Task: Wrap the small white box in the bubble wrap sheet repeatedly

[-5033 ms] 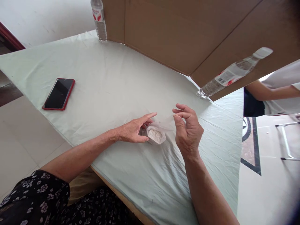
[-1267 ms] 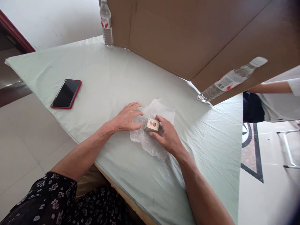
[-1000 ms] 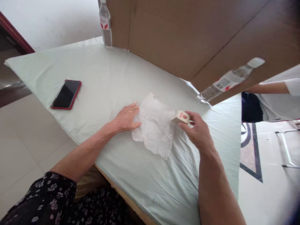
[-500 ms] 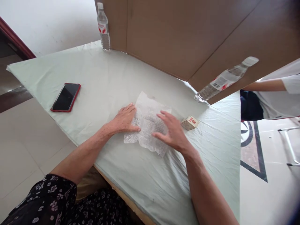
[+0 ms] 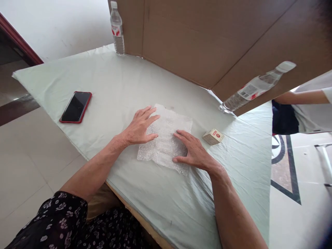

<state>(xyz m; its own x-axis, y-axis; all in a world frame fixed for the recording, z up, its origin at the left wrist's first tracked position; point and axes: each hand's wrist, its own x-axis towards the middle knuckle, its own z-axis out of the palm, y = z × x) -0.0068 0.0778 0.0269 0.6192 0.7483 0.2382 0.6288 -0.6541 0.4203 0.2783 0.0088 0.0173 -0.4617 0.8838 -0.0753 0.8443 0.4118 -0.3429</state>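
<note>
A sheet of clear bubble wrap (image 5: pixel 166 145) lies spread on the pale green tablecloth. My left hand (image 5: pixel 141 127) is over its left edge, fingers apart and gripping nothing. On the opposite side, my right hand (image 5: pixel 191 149) rests on or just above the sheet's right part, with thumb and fingers spread. A small cream-coloured box (image 5: pixel 213 136) with a red mark sits to the right of my right hand, apart from it.
A phone in a red case (image 5: pixel 76 107) lies at the left. Behind stands a tall brown cardboard panel (image 5: pixel 181 41), with one water bottle (image 5: pixel 117 29) at its left and another bottle (image 5: pixel 255 88) at its right. A person's arm (image 5: pixel 302 98) shows beyond the panel.
My left hand has lifted a little, its fingers spreading wider. My right hand has come down onto or close to the bubble wrap, which looks flatter. The view has shifted slightly.
</note>
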